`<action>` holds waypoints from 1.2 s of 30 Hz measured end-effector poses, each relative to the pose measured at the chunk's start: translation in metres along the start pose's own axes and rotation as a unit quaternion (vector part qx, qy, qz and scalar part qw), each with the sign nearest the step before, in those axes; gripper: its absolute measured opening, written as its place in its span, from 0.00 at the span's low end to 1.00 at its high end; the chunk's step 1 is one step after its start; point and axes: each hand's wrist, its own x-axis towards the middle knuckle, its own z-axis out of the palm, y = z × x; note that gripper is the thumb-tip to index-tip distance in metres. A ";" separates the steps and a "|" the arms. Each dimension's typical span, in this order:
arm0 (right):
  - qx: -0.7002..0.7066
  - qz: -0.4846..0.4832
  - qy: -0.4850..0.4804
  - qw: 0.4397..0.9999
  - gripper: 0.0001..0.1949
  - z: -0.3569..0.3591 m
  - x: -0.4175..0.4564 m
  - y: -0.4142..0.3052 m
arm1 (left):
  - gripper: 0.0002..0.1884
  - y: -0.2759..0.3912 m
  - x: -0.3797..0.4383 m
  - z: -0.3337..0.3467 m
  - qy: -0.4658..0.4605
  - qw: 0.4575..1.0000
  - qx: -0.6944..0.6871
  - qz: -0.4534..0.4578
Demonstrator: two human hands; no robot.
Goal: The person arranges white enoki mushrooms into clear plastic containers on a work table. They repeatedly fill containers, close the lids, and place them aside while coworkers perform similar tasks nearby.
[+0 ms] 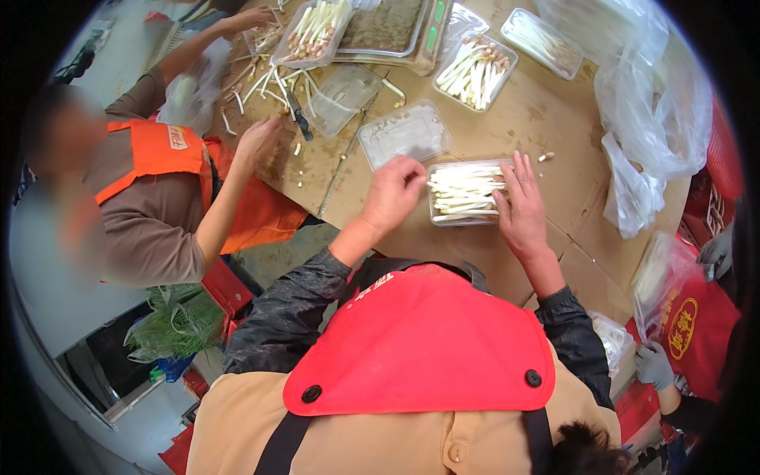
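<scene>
A clear plastic tray in front of me holds a layer of pale, trimmed stalks laid crosswise, possibly spring onion or garlic whites. My right hand rests over the tray's right end, fingers extended, with the thumb on the stalk ends. At the left rim is my left hand, its fingertips pinched together close to the stalk tips. Whether a stalk is between them I cannot tell. Just beyond lies a clear plastic lid with wet marks.
More filled trays and a scale stand farther back. A black-handled knife lies among loose stalks by a co-worker's hand at left. Plastic bags cover the right side. Another person's gloved hand shows at lower right.
</scene>
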 end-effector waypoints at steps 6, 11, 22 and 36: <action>0.047 0.005 -0.008 0.999 0.23 -0.005 -0.003 -0.001 | 0.04 0.004 -0.018 0.015 -0.014 1.000 -0.006 0.024; 0.102 0.013 -0.009 0.995 0.23 -0.009 -0.006 0.001 | 0.04 0.017 -0.023 0.021 -0.021 0.997 0.028 0.065; 0.121 0.027 0.095 0.988 0.21 -0.013 -0.015 0.011 | 0.03 0.026 -0.015 0.004 -0.038 0.999 -0.029 0.005; 0.115 0.024 0.110 0.987 0.11 -0.009 -0.013 0.009 | 0.02 0.018 -0.006 -0.002 0.004 1.000 0.013 0.028</action>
